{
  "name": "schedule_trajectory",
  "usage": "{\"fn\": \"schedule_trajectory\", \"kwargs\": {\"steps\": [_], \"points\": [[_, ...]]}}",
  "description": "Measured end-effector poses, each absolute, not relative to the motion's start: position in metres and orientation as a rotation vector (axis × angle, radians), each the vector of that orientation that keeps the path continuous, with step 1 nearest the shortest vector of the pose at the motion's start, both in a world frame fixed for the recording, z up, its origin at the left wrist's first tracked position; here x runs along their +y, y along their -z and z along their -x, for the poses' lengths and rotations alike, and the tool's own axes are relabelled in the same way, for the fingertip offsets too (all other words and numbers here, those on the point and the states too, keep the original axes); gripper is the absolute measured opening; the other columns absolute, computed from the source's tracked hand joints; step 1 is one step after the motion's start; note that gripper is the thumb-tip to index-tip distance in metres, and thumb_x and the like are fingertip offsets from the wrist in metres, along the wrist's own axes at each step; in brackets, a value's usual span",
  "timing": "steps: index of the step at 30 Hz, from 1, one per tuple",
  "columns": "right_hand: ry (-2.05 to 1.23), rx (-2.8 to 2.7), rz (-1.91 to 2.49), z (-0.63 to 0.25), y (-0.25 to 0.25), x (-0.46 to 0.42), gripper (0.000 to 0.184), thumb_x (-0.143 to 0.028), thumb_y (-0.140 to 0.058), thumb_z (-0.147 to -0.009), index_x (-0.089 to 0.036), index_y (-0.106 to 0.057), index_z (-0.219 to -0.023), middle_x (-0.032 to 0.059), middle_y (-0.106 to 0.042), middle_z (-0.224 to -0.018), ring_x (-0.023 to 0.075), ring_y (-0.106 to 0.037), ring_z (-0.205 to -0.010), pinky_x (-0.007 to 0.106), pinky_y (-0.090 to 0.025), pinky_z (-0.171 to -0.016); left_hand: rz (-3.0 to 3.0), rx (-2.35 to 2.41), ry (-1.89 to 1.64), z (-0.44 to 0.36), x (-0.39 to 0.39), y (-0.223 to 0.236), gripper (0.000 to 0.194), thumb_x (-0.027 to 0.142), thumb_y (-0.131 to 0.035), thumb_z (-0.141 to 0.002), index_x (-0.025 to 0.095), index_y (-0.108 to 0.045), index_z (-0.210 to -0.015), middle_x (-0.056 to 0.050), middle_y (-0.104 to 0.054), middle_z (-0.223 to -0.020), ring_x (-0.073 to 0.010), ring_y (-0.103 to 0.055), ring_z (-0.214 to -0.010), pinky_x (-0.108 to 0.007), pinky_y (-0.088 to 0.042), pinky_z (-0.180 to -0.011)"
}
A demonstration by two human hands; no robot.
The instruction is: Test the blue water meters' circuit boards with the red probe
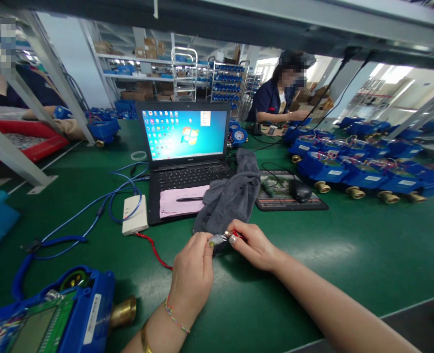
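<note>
Green desk space [345,264] is spread across much of the view, with stocked shelves [136,60] seen between ten and eleven o'clock and a co-worker [271,100] between one and two. Just below the centre, toward six o'clock, a small pale connector [217,239] is held: its body looks whitish and translucent, and from its right end a row of thin metal pins [224,238] is extended. It is pinched by the closed grip of the left hand [192,267]. By the grip of the right hand [255,245], also closed, a small red piece [238,235] is held, mostly covered; whether it is touched by the pins cannot be told. A grey cloth [231,196] is crumpled just beyond both hands, beside a laptop [187,166] toward ten o'clock. From a white box [136,215] between eight and nine, a red wire [152,245] is led toward the left hand. At eight, a blue-cased device [73,309] is seen.
</note>
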State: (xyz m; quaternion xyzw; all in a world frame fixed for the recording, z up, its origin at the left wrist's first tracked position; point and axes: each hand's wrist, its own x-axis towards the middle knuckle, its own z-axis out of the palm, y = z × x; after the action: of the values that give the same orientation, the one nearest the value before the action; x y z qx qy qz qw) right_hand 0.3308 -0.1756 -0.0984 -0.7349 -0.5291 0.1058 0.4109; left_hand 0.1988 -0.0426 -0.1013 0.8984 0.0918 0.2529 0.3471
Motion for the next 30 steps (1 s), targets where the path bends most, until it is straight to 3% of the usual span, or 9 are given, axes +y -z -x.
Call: {"fn": "schedule_trajectory", "kwargs": {"steps": [10, 17, 21, 26, 30], "points": [[-0.322, -1.372, 1.818, -0.330, 0.096, -0.177, 0.015, -0.025, -0.040, -0.085, -0.020, -0.044, -0.071, -0.0046, -0.041, -0.060, 0.0110, -0.039, -0.054, 0.024, -0.032, -0.053, -2.336, 0.238, -0.667, -0.198, -0.043, 0.102, 0.027, 0.025, -0.028, -0.095, 0.019, -0.055, -0.091, -0.003, -0.063, -0.082, -0.0164, -0.061, -0.075, -0.027, -0.045, -0.065], [-0.300, -1.323, 1.840, -0.331, 0.097, -0.175, 0.020, -0.031, -0.038, -0.089, -0.020, -0.045, -0.075, -0.0034, -0.044, -0.063, 0.0118, -0.041, -0.056, 0.024, -0.033, -0.055, -2.342, 0.240, -0.651, -0.198, -0.043, 0.102, 0.027, 0.024, -0.029, -0.095, 0.019, -0.055, -0.090, -0.003, -0.063, -0.082, -0.0168, -0.061, -0.075, -0.027, -0.045, -0.065], [-0.355, -1.336, 1.875, -0.330, 0.097, -0.176, 0.021, -0.034, -0.039, -0.085, -0.021, -0.043, -0.070, -0.0048, -0.041, -0.059, 0.0110, -0.039, -0.053, 0.023, -0.032, -0.053, -2.346, 0.250, -0.648, -0.199, -0.042, 0.102, 0.026, 0.024, -0.029, -0.095, 0.019, -0.055, -0.090, -0.003, -0.063, -0.081, -0.0167, -0.061, -0.074, -0.026, -0.045, -0.065], [-0.265, -1.068, 2.136, -0.342, 0.102, -0.177, 0.034, -0.048, -0.051, -0.074, -0.022, -0.035, -0.060, -0.0061, -0.035, -0.053, 0.0112, -0.034, -0.051, 0.023, -0.026, -0.050, -2.351, 0.291, -0.648, -0.199, -0.042, 0.105, 0.025, 0.023, -0.030, -0.094, 0.019, -0.054, -0.092, -0.003, -0.062, -0.082, -0.0176, -0.061, -0.075, -0.027, -0.044, -0.065], [-0.147, -0.740, 2.407, -0.359, 0.105, -0.183, 0.037, -0.042, -0.060, -0.071, -0.022, -0.036, -0.051, -0.0052, -0.033, -0.047, 0.0123, -0.032, -0.046, 0.026, -0.020, -0.050, -2.351, 0.318, -0.641, -0.198, -0.042, 0.106, 0.025, 0.023, -0.030, -0.094, 0.019, -0.054, -0.093, -0.003, -0.062, -0.083, -0.0178, -0.060, -0.075, -0.028, -0.043, -0.065]]}}
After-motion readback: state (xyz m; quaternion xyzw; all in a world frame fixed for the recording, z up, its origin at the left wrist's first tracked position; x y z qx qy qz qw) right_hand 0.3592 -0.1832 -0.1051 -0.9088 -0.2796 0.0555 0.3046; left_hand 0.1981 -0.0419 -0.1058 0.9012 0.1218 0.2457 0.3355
